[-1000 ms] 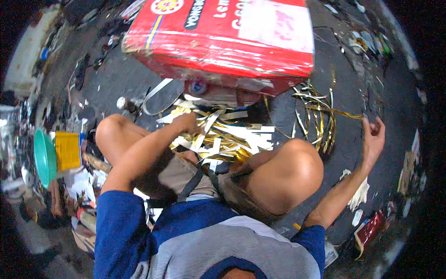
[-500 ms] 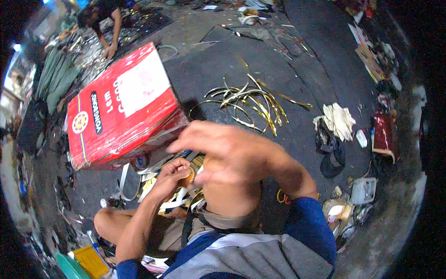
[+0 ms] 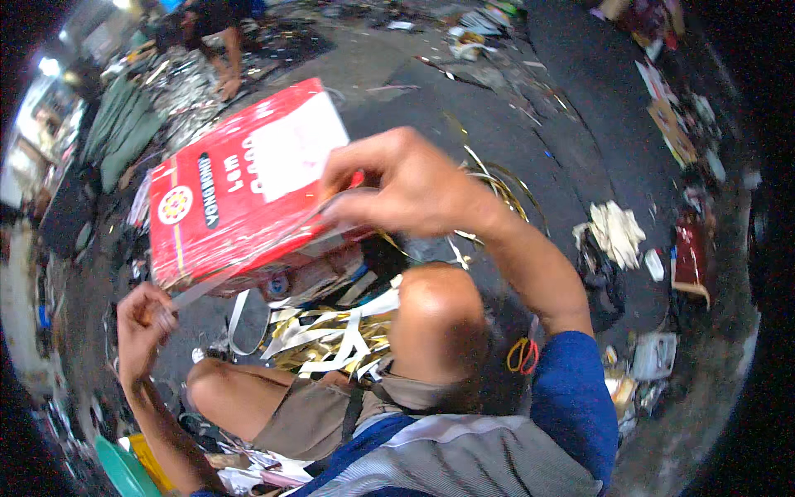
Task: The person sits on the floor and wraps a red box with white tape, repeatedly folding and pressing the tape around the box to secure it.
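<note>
on a littered dark floor, a seated person stretches one long thin strip (image 3: pixel 248 253) between two hands: left hand (image 3: pixel 142 319) closed on its lower end, right hand (image 3: pixel 397 186) pinching the upper end before one red box (image 3: pixel 240 190). it looks light, springy, possibly sharp-edged, best gripped by the ends. a pile of strips (image 3: pixel 327 335), too tangled to count, lies between the knees.

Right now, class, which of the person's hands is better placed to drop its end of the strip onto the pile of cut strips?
Left hand, probably: it pinches the strip low beside the pile; the right hand is raised higher.
</note>
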`<state>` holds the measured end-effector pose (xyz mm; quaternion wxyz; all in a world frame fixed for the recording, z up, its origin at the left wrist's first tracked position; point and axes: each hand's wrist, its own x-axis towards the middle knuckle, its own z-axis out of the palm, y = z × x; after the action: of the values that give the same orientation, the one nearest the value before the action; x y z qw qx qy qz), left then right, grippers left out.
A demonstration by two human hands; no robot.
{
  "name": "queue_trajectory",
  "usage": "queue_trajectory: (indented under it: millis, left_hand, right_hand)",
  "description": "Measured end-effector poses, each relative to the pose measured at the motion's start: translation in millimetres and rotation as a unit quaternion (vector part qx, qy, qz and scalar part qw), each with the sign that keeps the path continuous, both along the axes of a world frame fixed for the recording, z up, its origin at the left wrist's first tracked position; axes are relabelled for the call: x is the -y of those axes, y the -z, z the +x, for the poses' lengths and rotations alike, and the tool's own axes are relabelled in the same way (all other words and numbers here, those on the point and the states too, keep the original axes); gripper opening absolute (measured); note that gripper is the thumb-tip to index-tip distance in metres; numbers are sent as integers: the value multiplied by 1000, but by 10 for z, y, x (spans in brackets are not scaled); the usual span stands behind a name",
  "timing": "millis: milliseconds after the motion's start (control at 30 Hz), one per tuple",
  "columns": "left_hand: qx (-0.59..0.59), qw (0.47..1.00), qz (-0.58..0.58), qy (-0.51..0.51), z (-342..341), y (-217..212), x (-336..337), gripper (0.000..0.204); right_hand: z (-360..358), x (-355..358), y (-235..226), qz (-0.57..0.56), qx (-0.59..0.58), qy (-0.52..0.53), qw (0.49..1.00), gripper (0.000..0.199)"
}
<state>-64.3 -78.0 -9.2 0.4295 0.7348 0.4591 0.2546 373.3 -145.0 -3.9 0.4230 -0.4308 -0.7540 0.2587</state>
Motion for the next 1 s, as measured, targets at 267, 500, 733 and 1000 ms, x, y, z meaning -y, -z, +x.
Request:
queue_trajectory:
  millis: [267, 500, 733, 1000]
  left_hand:
    - [-297, 921, 219, -126, -795, -145, -1098, 16]
    - [95, 939, 322, 77, 1928, 378, -991, 52]
    - [96, 960, 256, 66, 2495, 581, -816, 21]
    - [78, 937, 331, 75, 2478, 648, -767, 14]
  right_hand:
    - [92, -866, -28, -157, 44, 29, 986, 23]
    - [-169, -911, 121, -26, 199, 156, 967, 28]
    - [-69, -722, 134, 26, 218, 221, 950, 19]
    - [65, -671, 255, 171, 276, 162, 932, 15]
